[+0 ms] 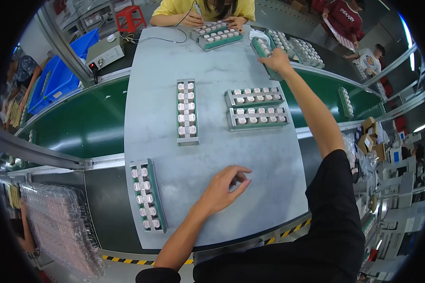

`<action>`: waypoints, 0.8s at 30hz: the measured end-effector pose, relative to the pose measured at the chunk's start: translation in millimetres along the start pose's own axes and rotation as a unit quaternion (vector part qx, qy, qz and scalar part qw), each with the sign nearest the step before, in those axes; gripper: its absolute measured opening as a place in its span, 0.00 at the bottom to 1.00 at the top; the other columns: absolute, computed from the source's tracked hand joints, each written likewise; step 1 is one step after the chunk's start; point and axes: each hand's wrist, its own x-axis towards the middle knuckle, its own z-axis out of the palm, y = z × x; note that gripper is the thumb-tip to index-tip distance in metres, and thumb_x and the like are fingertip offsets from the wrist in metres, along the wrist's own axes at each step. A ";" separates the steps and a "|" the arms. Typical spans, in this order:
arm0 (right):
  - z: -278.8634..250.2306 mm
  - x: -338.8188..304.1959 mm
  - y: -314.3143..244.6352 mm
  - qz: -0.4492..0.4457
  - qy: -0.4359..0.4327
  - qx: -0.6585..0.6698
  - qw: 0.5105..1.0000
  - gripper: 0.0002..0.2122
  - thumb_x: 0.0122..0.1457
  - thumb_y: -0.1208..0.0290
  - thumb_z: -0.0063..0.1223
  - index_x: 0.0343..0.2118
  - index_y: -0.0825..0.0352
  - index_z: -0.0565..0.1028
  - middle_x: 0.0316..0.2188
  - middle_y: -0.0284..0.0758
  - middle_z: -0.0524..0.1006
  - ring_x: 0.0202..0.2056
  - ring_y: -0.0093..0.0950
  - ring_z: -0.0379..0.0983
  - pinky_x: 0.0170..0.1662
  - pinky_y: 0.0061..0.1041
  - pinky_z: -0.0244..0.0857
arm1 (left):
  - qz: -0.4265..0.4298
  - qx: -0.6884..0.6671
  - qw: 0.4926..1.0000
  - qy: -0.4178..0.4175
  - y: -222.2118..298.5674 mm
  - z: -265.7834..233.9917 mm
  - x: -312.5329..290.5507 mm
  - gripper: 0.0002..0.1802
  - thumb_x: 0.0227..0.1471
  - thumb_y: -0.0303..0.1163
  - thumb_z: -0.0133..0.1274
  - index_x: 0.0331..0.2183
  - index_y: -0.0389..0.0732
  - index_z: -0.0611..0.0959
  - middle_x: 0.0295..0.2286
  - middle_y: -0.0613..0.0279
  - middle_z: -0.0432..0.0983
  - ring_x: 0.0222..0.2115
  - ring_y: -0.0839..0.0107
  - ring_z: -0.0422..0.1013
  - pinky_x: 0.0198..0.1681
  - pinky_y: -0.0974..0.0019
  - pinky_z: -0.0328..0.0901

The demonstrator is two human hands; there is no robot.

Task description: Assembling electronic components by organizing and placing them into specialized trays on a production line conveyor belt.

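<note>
My right hand (276, 61) reaches to the far right edge of the grey table. Its fingers are closed on a narrow green rack (263, 47) of white-capped round parts, which lies at a slant. My left hand (225, 187) hovers over the near middle of the table, holding nothing, its thumb and forefinger apart. Two similar racks, an upper one (254, 96) and a lower one (258, 118), lie side by side at the right. Another rack (188, 112) stands lengthwise in the middle, and one more rack (148, 197) lies at the near left edge.
Across the table a person in yellow (203, 14) works with a wired pen-like tool (199, 9) over racks (217, 36). A green conveyor belt (80, 123) passes beneath the table. A control box (105, 53) stands far left. More filled racks (307, 51) sit far right.
</note>
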 end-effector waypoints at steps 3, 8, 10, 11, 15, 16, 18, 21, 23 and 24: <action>33.2 18.2 -0.6 0.019 0.015 0.006 1.000 0.33 0.43 0.48 0.74 0.45 0.74 0.81 0.48 0.52 0.81 0.52 0.47 0.78 0.55 0.40 0.71 | -0.018 -0.006 1.000 -0.012 0.8 -1.7 2.1 0.14 0.60 0.30 0.60 0.48 0.41 0.81 0.35 0.58 0.79 0.36 0.65 0.77 0.39 0.65 0.72; 60.7 41.5 -14.8 0.098 0.074 -0.011 0.992 0.36 0.46 0.47 0.73 0.52 0.71 0.76 0.54 0.49 0.78 0.55 0.44 0.76 0.58 0.40 0.70 | -0.039 -0.021 0.999 -0.011 2.7 -3.8 0.7 0.15 0.59 0.29 0.60 0.48 0.41 0.81 0.36 0.58 0.79 0.37 0.66 0.78 0.40 0.65 0.72; 59.4 52.5 -19.4 0.106 0.053 0.004 0.993 0.35 0.47 0.49 0.72 0.55 0.69 0.75 0.56 0.47 0.77 0.58 0.44 0.73 0.59 0.40 0.69 | -0.032 -0.028 0.999 -0.002 -0.7 -3.0 0.0 0.15 0.59 0.27 0.60 0.49 0.42 0.82 0.35 0.62 0.81 0.33 0.72 0.75 0.38 0.68 0.70; 56.0 58.2 -20.0 0.115 0.031 0.021 0.993 0.35 0.49 0.51 0.70 0.57 0.66 0.74 0.57 0.46 0.76 0.60 0.43 0.71 0.61 0.40 0.69 | -0.029 -0.029 0.999 -0.003 -1.8 -3.3 0.9 0.15 0.59 0.27 0.60 0.49 0.42 0.82 0.35 0.62 0.81 0.33 0.72 0.75 0.38 0.68 0.70; 43.6 80.6 6.1 0.089 -0.027 0.033 0.995 0.51 0.44 0.40 0.70 0.64 0.72 0.64 0.61 0.48 0.73 0.61 0.44 0.70 0.62 0.40 0.67 | -0.029 -0.037 0.999 -0.011 -1.2 -2.5 3.8 0.15 0.59 0.25 0.59 0.49 0.40 0.81 0.35 0.61 0.82 0.33 0.73 0.76 0.39 0.68 0.70; 41.9 77.1 9.0 0.093 -0.026 0.032 0.995 0.51 0.44 0.40 0.70 0.64 0.72 0.64 0.61 0.48 0.73 0.61 0.44 0.70 0.62 0.40 0.67 | -0.030 -0.031 0.999 -0.010 -0.8 -2.5 4.2 0.15 0.59 0.25 0.58 0.48 0.40 0.81 0.34 0.61 0.82 0.33 0.73 0.76 0.39 0.69 0.70; 36.9 67.1 15.0 0.070 -0.085 -0.069 0.991 0.57 0.42 0.37 0.71 0.67 0.75 0.59 0.62 0.49 0.71 0.62 0.43 0.69 0.63 0.40 0.66 | -0.029 -0.026 0.999 -0.018 -1.1 -1.8 6.6 0.15 0.59 0.24 0.58 0.48 0.40 0.81 0.34 0.61 0.82 0.33 0.73 0.76 0.39 0.69 0.70; 21.7 37.3 3.3 0.048 -0.142 -0.052 0.987 0.47 0.40 0.39 0.73 0.54 0.78 0.74 0.52 0.47 0.79 0.52 0.39 0.79 0.56 0.37 0.73 | -0.036 -0.019 0.999 -0.012 -2.8 -3.9 3.7 0.15 0.59 0.24 0.58 0.48 0.39 0.81 0.33 0.61 0.82 0.32 0.73 0.76 0.38 0.69 0.70; 23.6 27.5 3.2 0.021 -0.128 -0.022 0.991 0.35 0.40 0.44 0.75 0.38 0.77 0.83 0.39 0.44 0.85 0.39 0.36 0.84 0.48 0.34 0.78 | -0.034 -0.024 0.999 -0.009 -2.1 -2.7 2.3 0.14 0.59 0.23 0.57 0.48 0.39 0.81 0.33 0.61 0.82 0.32 0.73 0.76 0.38 0.69 0.70; 24.9 28.6 6.6 0.025 -0.123 -0.023 0.992 0.35 0.40 0.44 0.75 0.38 0.77 0.83 0.39 0.44 0.85 0.39 0.36 0.84 0.48 0.34 0.78 | -0.031 -0.013 0.999 -0.012 -1.9 -2.0 2.9 0.14 0.60 0.23 0.57 0.48 0.39 0.81 0.32 0.61 0.82 0.32 0.73 0.76 0.38 0.69 0.70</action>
